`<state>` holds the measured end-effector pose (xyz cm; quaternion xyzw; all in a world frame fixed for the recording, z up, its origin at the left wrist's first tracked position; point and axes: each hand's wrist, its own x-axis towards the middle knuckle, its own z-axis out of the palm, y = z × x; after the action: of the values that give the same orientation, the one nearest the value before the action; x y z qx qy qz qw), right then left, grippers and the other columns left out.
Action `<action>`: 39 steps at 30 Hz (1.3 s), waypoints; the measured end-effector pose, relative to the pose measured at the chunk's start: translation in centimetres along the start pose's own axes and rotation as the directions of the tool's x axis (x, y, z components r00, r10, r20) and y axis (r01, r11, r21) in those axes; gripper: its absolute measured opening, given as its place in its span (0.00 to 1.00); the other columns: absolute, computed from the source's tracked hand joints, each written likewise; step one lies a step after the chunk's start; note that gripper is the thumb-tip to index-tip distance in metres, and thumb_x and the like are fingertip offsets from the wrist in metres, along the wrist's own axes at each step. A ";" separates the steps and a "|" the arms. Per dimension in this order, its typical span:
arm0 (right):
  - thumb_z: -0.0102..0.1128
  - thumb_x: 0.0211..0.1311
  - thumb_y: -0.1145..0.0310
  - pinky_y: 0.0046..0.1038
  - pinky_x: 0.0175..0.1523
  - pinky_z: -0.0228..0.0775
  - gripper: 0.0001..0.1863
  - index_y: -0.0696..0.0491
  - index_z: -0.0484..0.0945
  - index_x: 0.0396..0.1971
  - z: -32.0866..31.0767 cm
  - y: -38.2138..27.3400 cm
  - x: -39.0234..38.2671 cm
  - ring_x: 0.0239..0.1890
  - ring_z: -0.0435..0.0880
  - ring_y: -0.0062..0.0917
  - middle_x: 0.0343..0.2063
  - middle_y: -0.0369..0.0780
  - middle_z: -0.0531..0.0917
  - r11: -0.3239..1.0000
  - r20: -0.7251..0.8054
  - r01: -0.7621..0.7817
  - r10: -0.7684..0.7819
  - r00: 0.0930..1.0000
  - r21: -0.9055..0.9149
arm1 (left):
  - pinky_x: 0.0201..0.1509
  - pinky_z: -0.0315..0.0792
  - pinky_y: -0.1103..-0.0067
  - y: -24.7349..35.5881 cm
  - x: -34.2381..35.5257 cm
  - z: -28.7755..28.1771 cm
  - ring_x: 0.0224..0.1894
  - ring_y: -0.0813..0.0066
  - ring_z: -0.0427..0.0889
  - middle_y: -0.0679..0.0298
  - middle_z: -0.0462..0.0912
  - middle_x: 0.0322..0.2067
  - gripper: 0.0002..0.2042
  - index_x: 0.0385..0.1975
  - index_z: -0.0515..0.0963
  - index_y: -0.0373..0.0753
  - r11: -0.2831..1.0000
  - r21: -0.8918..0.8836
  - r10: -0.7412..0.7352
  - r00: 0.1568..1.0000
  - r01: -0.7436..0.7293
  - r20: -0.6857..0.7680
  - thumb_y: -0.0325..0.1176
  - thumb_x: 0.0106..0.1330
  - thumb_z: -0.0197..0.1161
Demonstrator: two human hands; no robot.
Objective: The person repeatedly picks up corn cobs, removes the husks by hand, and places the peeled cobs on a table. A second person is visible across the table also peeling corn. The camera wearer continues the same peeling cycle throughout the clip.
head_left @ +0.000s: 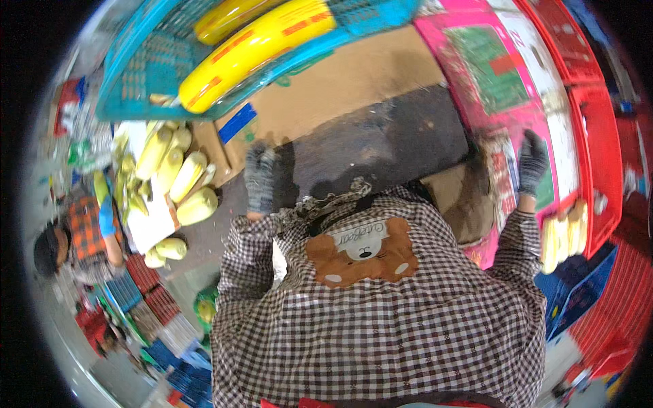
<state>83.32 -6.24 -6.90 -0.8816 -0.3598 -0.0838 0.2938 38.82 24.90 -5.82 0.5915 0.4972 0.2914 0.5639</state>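
Note:
My left hand [260, 178], in a grey knitted glove, is over the left part of a dark worktop [367, 146], beside a flattened cardboard sheet [354, 88]. Its fingers point forward, slightly apart, and I see nothing in them. Out to the right, my gloved right hand [533, 163] is at the side of a pink and white carton [484, 64]. Those fingers look loosely spread, with nothing visible between them. Nearest my left hand is a pile of pale green squash [187, 178].
A teal crate [146, 75] at the far left holds long yellow rolls [258, 51] with red markings. Red crates [598, 156] line the right, near pale squash [564, 234]. A co-worker [88, 228] with a blue glove stands at left, near stacked crates [143, 272].

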 end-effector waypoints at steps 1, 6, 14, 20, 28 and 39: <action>0.54 0.53 0.74 0.25 0.48 0.66 0.11 0.56 0.75 0.38 2.5 -3.2 0.9 0.40 0.76 0.25 0.36 0.40 0.79 0.944 0.058 -0.043 0.026 0.998 0.326 | 0.51 0.64 0.77 -0.3 0.5 -0.7 0.49 0.70 0.68 0.56 0.69 0.48 0.20 0.51 0.64 0.32 0.985 -0.162 -0.078 0.989 0.058 -0.125 0.32 0.59 0.55; 0.60 0.49 0.72 0.28 0.52 0.64 0.28 0.56 0.63 0.52 11.6 -16.7 6.4 0.48 0.72 0.28 0.50 0.42 0.70 0.767 0.203 0.130 -0.323 0.924 0.628 | 0.58 0.59 0.74 2.1 5.0 -2.9 0.55 0.63 0.60 0.55 0.59 0.53 0.32 0.56 0.54 0.36 0.976 -0.078 0.163 0.923 -0.202 -0.349 0.30 0.52 0.63; 0.66 0.41 0.74 0.30 0.43 0.73 0.52 0.46 0.37 0.62 19.0 -27.0 15.6 0.46 0.73 0.28 0.53 0.45 0.64 0.438 0.422 -0.256 -0.339 0.841 0.862 | 0.59 0.61 0.74 1.8 9.4 2.0 0.55 0.63 0.60 0.57 0.59 0.53 0.38 0.56 0.54 0.39 0.944 -0.251 0.066 0.866 -0.215 -0.495 0.24 0.43 0.68; 0.64 0.41 0.79 0.23 0.34 0.75 0.19 0.55 0.73 0.38 20.9 -27.9 15.3 0.37 0.78 0.25 0.34 0.40 0.79 0.250 0.608 -0.554 -0.327 0.724 0.794 | 0.26 0.70 0.85 4.0 10.6 2.9 0.26 0.78 0.72 0.61 0.72 0.38 0.21 0.48 0.64 0.41 0.854 -0.519 -0.090 0.982 -0.009 -0.165 0.28 0.54 0.61; 0.57 0.52 0.66 0.21 0.26 0.65 0.10 0.56 0.75 0.31 13.7 -28.6 10.1 0.20 0.72 0.20 0.21 0.36 0.76 0.661 0.709 -0.413 -0.263 0.655 0.627 | 0.16 0.57 0.87 6.1 4.0 -0.7 0.15 0.85 0.66 0.70 0.73 0.17 0.12 0.29 0.75 0.38 0.970 -0.019 -0.240 0.968 0.242 0.070 0.41 0.61 0.53; 0.58 0.50 0.67 0.31 0.37 0.66 0.09 0.54 0.74 0.31 6.9 -23.1 1.4 0.32 0.74 0.34 0.27 0.42 0.76 0.700 0.520 0.136 -0.632 0.575 0.701 | 0.17 0.61 0.87 1.2 -6.4 -3.8 0.15 0.85 0.69 0.70 0.73 0.15 0.14 0.28 0.76 0.36 0.957 -0.039 -0.277 0.944 0.288 0.177 0.42 0.59 0.57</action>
<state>68.13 11.69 -1.45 -0.5918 -0.6461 0.3260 0.3550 33.55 20.64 -2.60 0.5185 0.5174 0.1720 0.6587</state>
